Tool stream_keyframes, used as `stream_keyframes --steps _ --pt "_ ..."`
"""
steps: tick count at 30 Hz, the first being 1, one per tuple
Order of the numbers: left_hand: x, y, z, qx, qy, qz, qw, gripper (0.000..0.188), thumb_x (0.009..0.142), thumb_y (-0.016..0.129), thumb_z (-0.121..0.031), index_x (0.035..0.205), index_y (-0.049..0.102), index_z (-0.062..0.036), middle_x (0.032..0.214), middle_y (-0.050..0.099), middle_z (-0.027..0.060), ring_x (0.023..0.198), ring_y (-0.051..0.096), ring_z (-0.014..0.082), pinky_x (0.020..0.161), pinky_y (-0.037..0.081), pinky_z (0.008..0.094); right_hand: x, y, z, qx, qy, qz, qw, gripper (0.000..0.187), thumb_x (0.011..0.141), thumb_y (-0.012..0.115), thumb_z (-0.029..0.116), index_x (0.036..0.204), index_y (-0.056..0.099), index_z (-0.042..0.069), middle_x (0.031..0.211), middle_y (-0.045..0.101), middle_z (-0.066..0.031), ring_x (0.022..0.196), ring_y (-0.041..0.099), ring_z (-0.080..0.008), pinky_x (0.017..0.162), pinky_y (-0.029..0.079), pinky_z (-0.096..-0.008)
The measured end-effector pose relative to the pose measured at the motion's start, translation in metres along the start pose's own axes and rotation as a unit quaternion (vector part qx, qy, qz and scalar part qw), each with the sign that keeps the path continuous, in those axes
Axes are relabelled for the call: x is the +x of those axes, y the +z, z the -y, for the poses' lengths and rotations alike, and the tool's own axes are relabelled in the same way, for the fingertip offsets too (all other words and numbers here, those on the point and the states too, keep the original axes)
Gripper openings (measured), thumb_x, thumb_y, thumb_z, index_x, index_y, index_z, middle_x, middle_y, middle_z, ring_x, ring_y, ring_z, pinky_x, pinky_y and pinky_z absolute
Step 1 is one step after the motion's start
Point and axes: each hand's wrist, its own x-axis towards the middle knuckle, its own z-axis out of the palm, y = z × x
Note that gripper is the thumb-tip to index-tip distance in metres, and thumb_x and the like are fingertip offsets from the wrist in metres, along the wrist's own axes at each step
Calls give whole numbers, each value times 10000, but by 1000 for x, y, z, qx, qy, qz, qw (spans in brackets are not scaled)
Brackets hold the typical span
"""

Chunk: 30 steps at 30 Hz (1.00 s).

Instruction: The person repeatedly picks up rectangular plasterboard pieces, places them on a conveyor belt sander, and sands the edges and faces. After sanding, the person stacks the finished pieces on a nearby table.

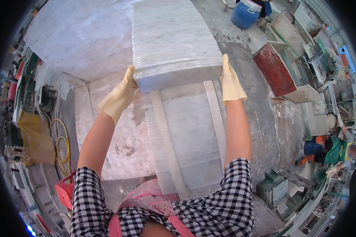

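Observation:
A row of pale grey-white marble tiles (174,33) stands on edge, packed face to face, on top of a lower stack of similar tiles (192,126). At the near end of the row, the front marble tile (180,76) turns its glossy face to me. My left hand (124,89), in a cream rubber glove, grips that tile's left end, fingers partly hidden behind it. Against its right end my right hand (230,81), gloved alike, presses with straight fingers. The tile is held between both hands; whether it is apart from the row I cannot tell.
Two pale strips (212,114) lie across the lower stack. A large stone-like surface (83,31) spreads at the far left. A blue barrel (245,15) stands far right, near a reddish panel (275,69). A yellow hose (59,138) hangs left. Another person (336,150) works at the right.

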Motion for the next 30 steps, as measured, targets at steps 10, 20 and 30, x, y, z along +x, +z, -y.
stream_keyframes --steps 10,20,30 --pt "14 14 1 -62 23 -15 998 849 990 497 -594 1570 242 -29 1590 338 147 1443 373 315 1176 354 425 11 -7 -21 -24 -59 -10 998 826 1010 408 637 1548 352 13 1610 347 -148 1487 314 -264 1186 243 -336" --pt "4 18 15 150 105 -29 983 646 1072 414 -438 1562 255 -49 1580 356 126 1374 430 258 1170 344 416 2 -17 -20 -22 -90 -16 996 835 1008 404 644 1536 360 -1 1600 353 -160 1479 322 -278 1185 257 -354" --pt "2 36 19 -72 162 122 977 966 918 550 -705 1596 216 -104 1621 312 110 1486 309 290 1216 275 468 -13 -16 -23 -36 -103 -6 994 844 1005 400 650 1523 369 -15 1590 360 -171 1472 331 -292 1184 271 -372"
